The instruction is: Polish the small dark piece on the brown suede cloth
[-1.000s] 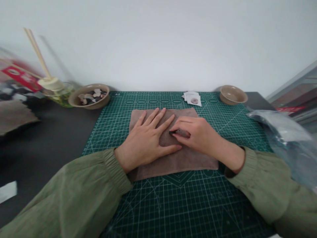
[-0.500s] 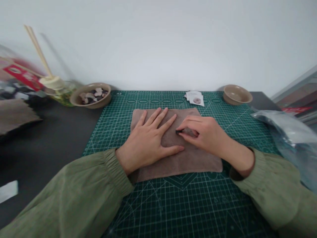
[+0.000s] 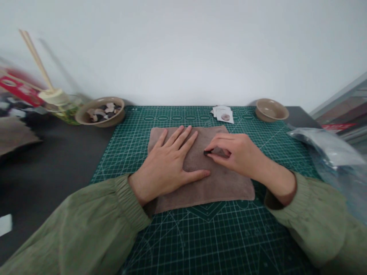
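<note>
A brown cloth (image 3: 197, 187) lies spread on a green cutting mat (image 3: 183, 244). My left hand (image 3: 166, 164) rests flat on its left half, fingers spread, pressing on the fabric. Over the cloth's right half, my right hand (image 3: 235, 152) pinches a small dark piece (image 3: 207, 152) between thumb and fingertips. That piece is close to or against the cloth; its exact kind is too small to make out, and the fingers cover part of it.
At the back left, a brown bowl (image 3: 100, 111) holds several dark and light pieces, beside a reed diffuser (image 3: 57, 99). Small white cards (image 3: 225, 114) lie behind the cloth. Another brown bowl (image 3: 272, 110) stands back right, near a clear plastic bag (image 3: 329, 145).
The whole view has shifted slightly, so things sit a little further left. My left hand's fingers are slightly closer together; my right hand keeps its pinch on the dark piece.
</note>
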Motion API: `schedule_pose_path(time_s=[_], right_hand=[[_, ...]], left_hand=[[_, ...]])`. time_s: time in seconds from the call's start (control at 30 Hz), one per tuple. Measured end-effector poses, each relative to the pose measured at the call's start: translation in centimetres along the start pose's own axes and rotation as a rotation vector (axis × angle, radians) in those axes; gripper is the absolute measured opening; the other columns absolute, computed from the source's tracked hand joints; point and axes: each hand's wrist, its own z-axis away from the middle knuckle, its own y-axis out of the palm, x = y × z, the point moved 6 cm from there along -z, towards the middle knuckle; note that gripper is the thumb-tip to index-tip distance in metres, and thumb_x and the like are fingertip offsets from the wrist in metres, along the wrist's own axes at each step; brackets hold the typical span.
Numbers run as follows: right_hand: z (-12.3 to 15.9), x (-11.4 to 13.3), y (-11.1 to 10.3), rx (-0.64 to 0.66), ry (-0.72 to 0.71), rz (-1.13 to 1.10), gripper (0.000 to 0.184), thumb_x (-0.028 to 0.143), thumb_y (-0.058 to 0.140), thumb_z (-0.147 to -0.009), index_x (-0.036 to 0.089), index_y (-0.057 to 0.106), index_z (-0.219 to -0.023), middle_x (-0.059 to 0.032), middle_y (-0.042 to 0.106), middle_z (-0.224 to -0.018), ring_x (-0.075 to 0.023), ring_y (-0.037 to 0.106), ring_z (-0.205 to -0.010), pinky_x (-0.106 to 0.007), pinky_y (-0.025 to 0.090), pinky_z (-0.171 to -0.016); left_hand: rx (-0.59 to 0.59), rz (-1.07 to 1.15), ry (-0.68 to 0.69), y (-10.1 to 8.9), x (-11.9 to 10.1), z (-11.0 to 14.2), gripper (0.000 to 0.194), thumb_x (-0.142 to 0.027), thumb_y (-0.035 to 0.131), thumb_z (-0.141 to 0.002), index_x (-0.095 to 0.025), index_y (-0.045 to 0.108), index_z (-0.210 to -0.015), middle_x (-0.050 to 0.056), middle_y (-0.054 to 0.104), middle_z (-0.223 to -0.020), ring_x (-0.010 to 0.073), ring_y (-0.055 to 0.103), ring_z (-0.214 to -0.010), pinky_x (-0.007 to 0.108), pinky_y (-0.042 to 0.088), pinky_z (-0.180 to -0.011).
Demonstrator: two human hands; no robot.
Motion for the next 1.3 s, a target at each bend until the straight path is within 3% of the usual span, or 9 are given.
schedule_pose_path(time_s=[0.13, 0.3, 0.57, 0.7, 0.83, 0.97, 1.3], right_hand=[[0.01, 0.04, -0.15, -0.002, -0.013, -0.023, 0.015, 0.012, 0.070, -0.097, 0.021, 0.077, -0.107, -0.0048, 0.082, -0.111, -0.0225, 0.077, -0.103, -0.035, 0.059, -0.092], [0.07, -0.36, -0.32, 0.018, 0.025, 0.020, 0.011, 0.015, 0.072, -0.098, 0.021, 0.077, -0.105, -0.0039, 0.083, -0.106, -0.0225, 0.077, -0.097, -0.035, 0.058, -0.087], [-0.01, -0.37, -0.31, -0.012, 0.024, 0.028, 0.011, 0.013, 0.073, -0.096, 0.020, 0.077, -0.104, -0.0042, 0.082, -0.106, -0.0228, 0.077, -0.097, -0.036, 0.058, -0.089], [-0.13, -0.03, -0.19, -0.028, 0.000, -0.016, 0.014, 0.012, 0.072, -0.096, 0.020, 0.077, -0.105, -0.0046, 0.083, -0.109, -0.0232, 0.078, -0.103, -0.035, 0.059, -0.092], [-0.20, -0.03, 0.08, -0.017, 0.018, -0.003, 0.012, 0.012, 0.074, -0.094, 0.020, 0.078, -0.103, -0.0039, 0.083, -0.105, -0.0217, 0.078, -0.096, -0.034, 0.059, -0.087], [-0.26, 0.18, 0.05, -0.032, -0.011, -0.019, 0.014, 0.011, 0.072, -0.096, 0.019, 0.078, -0.105, -0.0055, 0.083, -0.110, -0.0229, 0.078, -0.104, -0.034, 0.059, -0.094], [-0.06, -0.10, 0.14, 0.000, -0.003, -0.015, 0.013, 0.012, 0.073, -0.096, 0.019, 0.078, -0.105, -0.0043, 0.082, -0.109, -0.0231, 0.078, -0.103, -0.035, 0.058, -0.093]], left_hand=[[-0.013, 0.007, 0.007, 0.05, 0.05, 0.00, 0.107, -0.090, 0.044, -0.097, -0.021, 0.028, -0.176, 0.010, 0.023, -0.184, 0.0353, 0.018, -0.172, 0.057, 0.012, -0.139], [-0.013, 0.013, -0.005, 0.10, 0.13, -0.01, 0.109, -0.092, 0.045, -0.095, -0.022, 0.027, -0.177, 0.010, 0.024, -0.184, 0.0364, 0.019, -0.171, 0.058, 0.012, -0.139], [-0.008, 0.001, 0.000, 0.07, 0.00, 0.03, 0.111, -0.093, 0.042, -0.096, -0.018, 0.028, -0.177, 0.011, 0.021, -0.184, 0.0357, 0.019, -0.171, 0.058, 0.012, -0.139], [-0.010, 0.005, 0.000, 0.08, 0.05, 0.02, 0.108, -0.092, 0.043, -0.096, -0.022, 0.027, -0.177, 0.009, 0.022, -0.185, 0.0353, 0.018, -0.172, 0.058, 0.011, -0.139], [-0.009, 0.004, -0.004, 0.13, 0.12, 0.02, 0.109, -0.093, 0.042, -0.096, -0.021, 0.028, -0.177, 0.009, 0.020, -0.185, 0.0348, 0.018, -0.172, 0.057, 0.011, -0.139], [-0.007, -0.014, 0.004, 0.15, 0.07, 0.00, 0.110, -0.092, 0.041, -0.096, -0.019, 0.027, -0.177, 0.010, 0.018, -0.185, 0.0349, 0.017, -0.172, 0.057, 0.012, -0.139], [-0.017, -0.034, 0.004, 0.10, 0.02, -0.01, 0.108, -0.091, 0.042, -0.097, -0.019, 0.028, -0.177, 0.010, 0.021, -0.185, 0.0355, 0.019, -0.171, 0.056, 0.014, -0.139]])
